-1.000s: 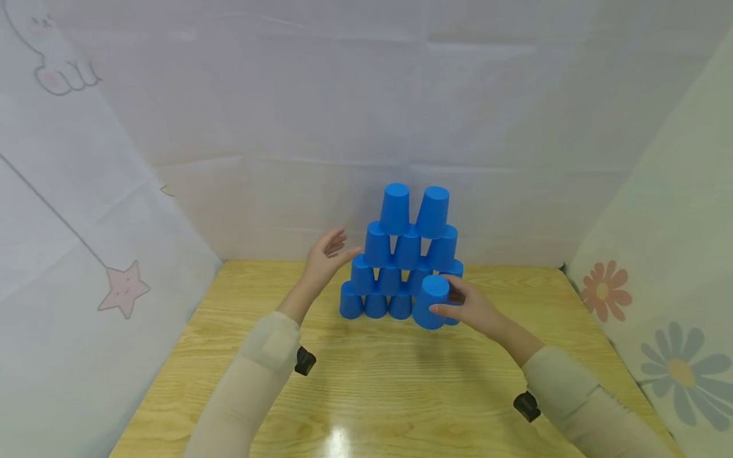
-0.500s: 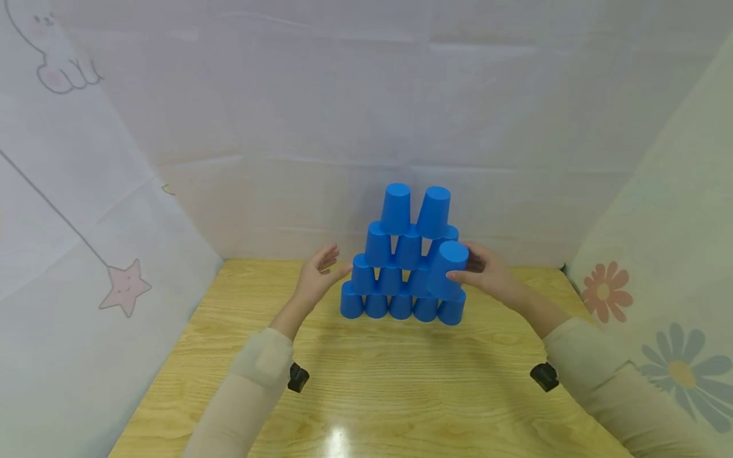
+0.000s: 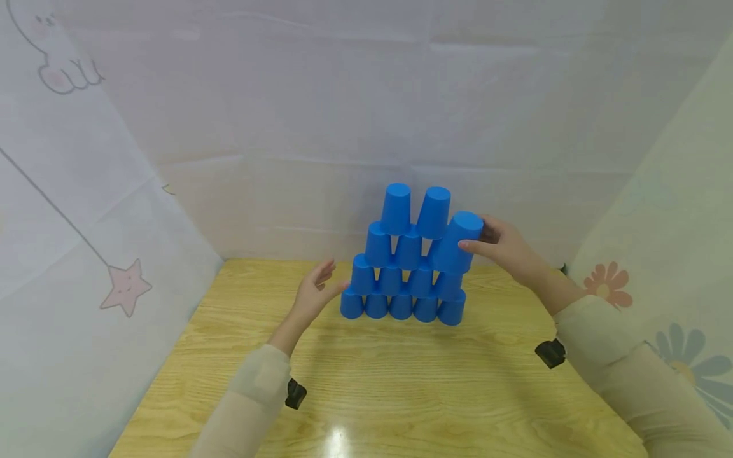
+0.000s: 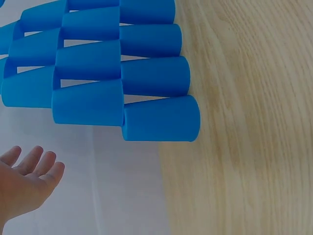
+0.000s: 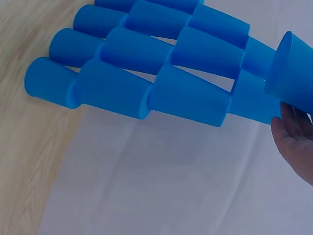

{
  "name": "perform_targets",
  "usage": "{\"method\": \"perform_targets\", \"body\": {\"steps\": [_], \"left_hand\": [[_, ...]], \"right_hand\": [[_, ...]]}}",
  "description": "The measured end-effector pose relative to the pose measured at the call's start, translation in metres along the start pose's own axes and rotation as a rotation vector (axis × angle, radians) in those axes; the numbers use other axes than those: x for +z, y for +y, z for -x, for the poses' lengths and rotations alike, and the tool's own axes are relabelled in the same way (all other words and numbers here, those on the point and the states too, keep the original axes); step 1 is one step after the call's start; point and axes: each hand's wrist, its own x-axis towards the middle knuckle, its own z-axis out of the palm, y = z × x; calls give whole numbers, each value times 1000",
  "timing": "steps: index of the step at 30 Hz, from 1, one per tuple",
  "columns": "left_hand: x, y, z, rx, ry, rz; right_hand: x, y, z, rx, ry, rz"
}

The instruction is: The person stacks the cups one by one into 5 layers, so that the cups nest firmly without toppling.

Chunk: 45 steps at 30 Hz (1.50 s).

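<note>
Upside-down blue plastic cups form a stepped wall on the wooden table, rows narrowing upward to two top cups, the left one and the right one. My right hand grips another blue cup, mouth down and slightly tilted, in front of the wall's right side. In the right wrist view the fingers lie against that held cup; contact with the wall cannot be told. My left hand hovers left of the lower rows, holding nothing; its relaxed fingers show in the left wrist view.
The wooden table extends in front of the cups. A pale cloth backdrop stands close behind them. Printed cloth side walls, the left one and the right one, flank the table.
My right hand has lifted the held cup from the lower right rows upward and to the right, near the top rows. My left hand has drawn down and left. The stacked cups have stayed put.
</note>
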Motion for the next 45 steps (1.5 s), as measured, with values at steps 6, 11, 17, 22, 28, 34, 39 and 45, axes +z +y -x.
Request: {"method": "perform_targets", "body": {"steps": [6, 11, 17, 22, 28, 34, 39, 45], "left_hand": [[0, -6, 6, -32, 18, 0], [0, -10, 9, -45, 28, -5], [-1, -13, 12, -52, 41, 3], [-1, -15, 16, -65, 55, 10], [-2, -18, 19, -59, 44, 17], [-1, -21, 20, -71, 59, 9], [1, -20, 22, -83, 58, 11], [4, -12, 28, -74, 49, 41]], "right_hand": [[-4, -15, -10, 27, 73, -11], [-8, -27, -19, 15, 99, -17], [-13, -40, -33, 1, 145, -24], [-14, -48, -47, 22, 172, -33], [-13, -53, -62, 7, 207, -46], [-12, -60, -77, 4, 253, -45], [-11, -63, -87, 33, 273, -39], [-3, -69, -95, 64, 290, 7]]}}
